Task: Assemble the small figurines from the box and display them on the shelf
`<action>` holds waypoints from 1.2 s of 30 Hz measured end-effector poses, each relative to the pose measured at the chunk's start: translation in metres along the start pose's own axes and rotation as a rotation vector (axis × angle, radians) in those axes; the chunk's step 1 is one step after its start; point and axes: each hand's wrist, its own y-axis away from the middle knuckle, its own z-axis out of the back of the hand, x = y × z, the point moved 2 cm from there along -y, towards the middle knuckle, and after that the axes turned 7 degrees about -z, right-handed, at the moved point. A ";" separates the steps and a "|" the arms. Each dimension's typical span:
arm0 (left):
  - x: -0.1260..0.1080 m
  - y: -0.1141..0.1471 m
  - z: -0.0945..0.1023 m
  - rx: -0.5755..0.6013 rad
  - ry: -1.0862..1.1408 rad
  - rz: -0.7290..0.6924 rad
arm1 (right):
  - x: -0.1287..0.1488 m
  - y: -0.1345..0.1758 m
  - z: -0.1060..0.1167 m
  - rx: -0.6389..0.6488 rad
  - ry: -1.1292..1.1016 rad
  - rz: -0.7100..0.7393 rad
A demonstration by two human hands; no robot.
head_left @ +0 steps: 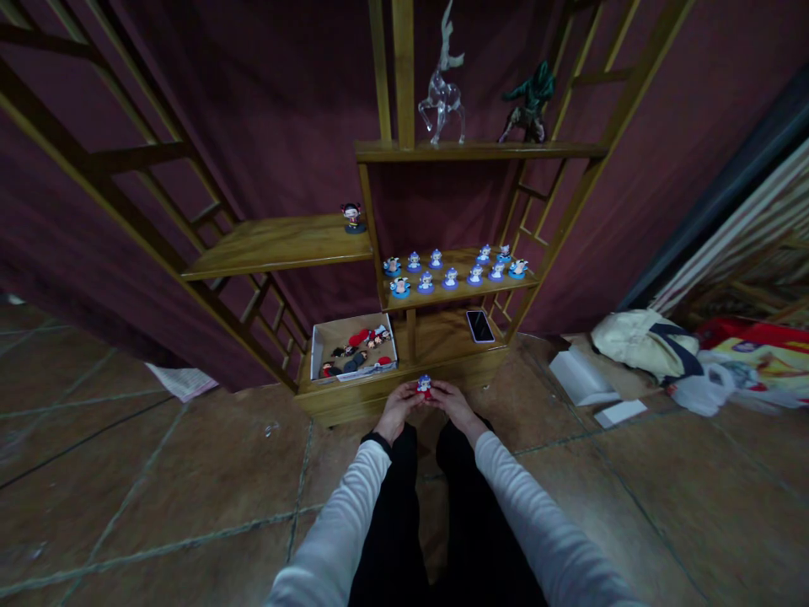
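Note:
Between my two hands is a small figurine [424, 386] with a blue-purple top and a red lower part, held upright in front of the lowest shelf. My left hand [400, 406] grips it from the left with closed fingers. From the right, the fingers of my right hand [452, 400] close on the same figurine. Just beyond my left hand, an open cardboard box [314, 352] on the bottom shelf holds several dark and red figurine pieces. Several little blue-and-white figurines [450, 278] stand in rows on the shelf above.
A phone [480, 326] lies on the bottom shelf at right. One dark-haired figurine [352, 217] stands on the left shelf. Higher up are a clear deer statuette [443, 101] and a dark green figure [532, 105]. Bags [645, 344] and a white box [582, 379] sit on the floor at right.

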 end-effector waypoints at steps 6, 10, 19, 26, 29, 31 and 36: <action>0.001 -0.001 0.000 -0.012 -0.075 -0.018 | 0.001 0.002 -0.001 -0.035 0.001 0.011; -0.001 0.000 -0.002 0.021 -0.068 -0.005 | 0.001 0.003 -0.001 -0.004 0.010 0.006; 0.001 0.000 -0.001 0.042 -0.045 -0.010 | 0.006 0.006 -0.005 0.064 0.111 0.004; -0.006 0.003 -0.006 0.085 -0.056 -0.030 | 0.006 0.006 -0.004 0.016 0.172 0.041; -0.007 0.004 -0.006 0.056 -0.064 -0.039 | 0.005 0.006 -0.003 0.034 0.183 0.046; -0.006 0.004 -0.005 0.022 -0.076 -0.051 | 0.004 0.005 -0.003 0.048 0.189 0.053; -0.004 0.003 -0.005 0.011 -0.098 -0.086 | 0.003 0.004 -0.001 0.058 0.201 0.044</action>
